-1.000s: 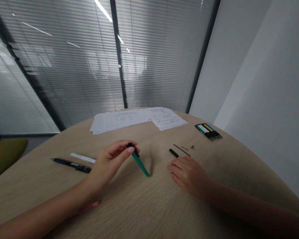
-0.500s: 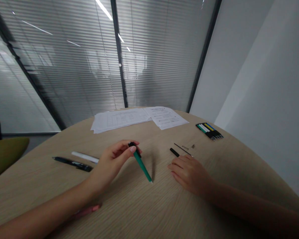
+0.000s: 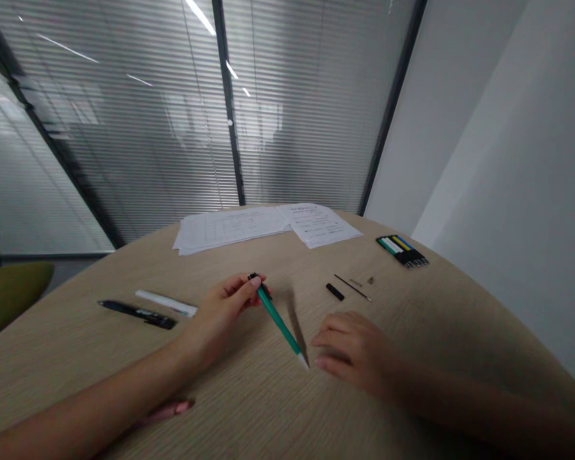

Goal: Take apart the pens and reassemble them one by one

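Observation:
My left hand (image 3: 237, 297) pinches a green pen (image 3: 278, 324) by its black clip end. The pen slants down to the right, and its pale pointed tip is close to the tabletop. Just right of that tip is my right hand (image 3: 347, 351), fingers loosely bent and thumb apart, with nothing visible in it. Beyond the right hand lie a short black cap-like piece (image 3: 335, 292), a thin dark refill (image 3: 352, 287), a small spring-like piece (image 3: 356, 282) and a tiny part (image 3: 370, 280) too small to name.
Left of my left hand lie a black pen (image 3: 137, 314) and a white pen (image 3: 167, 302). A pink pen (image 3: 165, 412) is partly hidden under my left forearm. Papers (image 3: 234, 229) lie at the back; a set of coloured pens (image 3: 402, 251) sits far right on the round table (image 3: 278, 421).
My right hand has drawn back toward me from the black piece and its thumb has parted from the fingers. The green pen's tip has moved right and nearer me, toward that hand.

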### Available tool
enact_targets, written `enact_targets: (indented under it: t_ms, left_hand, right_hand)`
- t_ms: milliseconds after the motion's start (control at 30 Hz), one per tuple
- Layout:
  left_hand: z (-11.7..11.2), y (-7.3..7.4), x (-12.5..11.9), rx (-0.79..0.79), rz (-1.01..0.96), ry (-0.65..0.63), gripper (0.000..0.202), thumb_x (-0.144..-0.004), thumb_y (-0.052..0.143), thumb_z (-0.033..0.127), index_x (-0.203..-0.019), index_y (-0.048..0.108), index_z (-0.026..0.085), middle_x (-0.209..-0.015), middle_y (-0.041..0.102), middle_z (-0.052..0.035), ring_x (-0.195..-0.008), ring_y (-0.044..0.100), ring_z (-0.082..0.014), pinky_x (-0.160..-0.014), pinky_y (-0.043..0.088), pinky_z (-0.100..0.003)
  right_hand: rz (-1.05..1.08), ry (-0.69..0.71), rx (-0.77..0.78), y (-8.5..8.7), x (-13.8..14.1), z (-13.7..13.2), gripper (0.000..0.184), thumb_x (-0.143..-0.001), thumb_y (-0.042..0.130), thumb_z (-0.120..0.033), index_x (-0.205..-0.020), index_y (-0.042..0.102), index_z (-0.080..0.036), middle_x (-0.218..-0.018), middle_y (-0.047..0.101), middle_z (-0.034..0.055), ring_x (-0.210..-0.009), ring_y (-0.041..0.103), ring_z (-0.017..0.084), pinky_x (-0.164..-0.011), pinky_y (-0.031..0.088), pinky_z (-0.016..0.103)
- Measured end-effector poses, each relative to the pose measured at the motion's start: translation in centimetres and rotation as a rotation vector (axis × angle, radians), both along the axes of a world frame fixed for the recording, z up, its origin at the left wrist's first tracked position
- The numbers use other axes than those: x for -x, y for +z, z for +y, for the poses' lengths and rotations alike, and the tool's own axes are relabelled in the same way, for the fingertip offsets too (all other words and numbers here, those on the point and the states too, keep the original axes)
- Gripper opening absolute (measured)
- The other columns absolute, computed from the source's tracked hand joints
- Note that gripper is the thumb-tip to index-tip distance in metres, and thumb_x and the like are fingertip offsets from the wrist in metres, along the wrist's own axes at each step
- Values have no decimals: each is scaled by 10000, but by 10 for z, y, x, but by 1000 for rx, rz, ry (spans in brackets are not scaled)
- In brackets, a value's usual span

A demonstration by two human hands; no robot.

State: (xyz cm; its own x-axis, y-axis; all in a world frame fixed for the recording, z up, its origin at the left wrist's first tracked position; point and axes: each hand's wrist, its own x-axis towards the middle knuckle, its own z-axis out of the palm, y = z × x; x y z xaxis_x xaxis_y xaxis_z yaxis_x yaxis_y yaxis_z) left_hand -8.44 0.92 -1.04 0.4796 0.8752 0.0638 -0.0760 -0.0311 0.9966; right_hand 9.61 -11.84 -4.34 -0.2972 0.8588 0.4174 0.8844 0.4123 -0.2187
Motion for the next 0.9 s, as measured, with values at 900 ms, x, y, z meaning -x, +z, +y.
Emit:
enact_targets:
  t_ms: [900]
  left_hand:
    - [11, -6, -3, 269, -165, 25, 90, -698, 633, 179, -658, 641, 99, -570, 608, 4, -505, 554, -64, -523, 474, -134]
  right_hand:
    - [-341, 280, -241, 3, 5, -1, 101, -780, 487, -116, -717, 557, -152, -651, 571, -4, -623, 472, 128, -554, 326, 265]
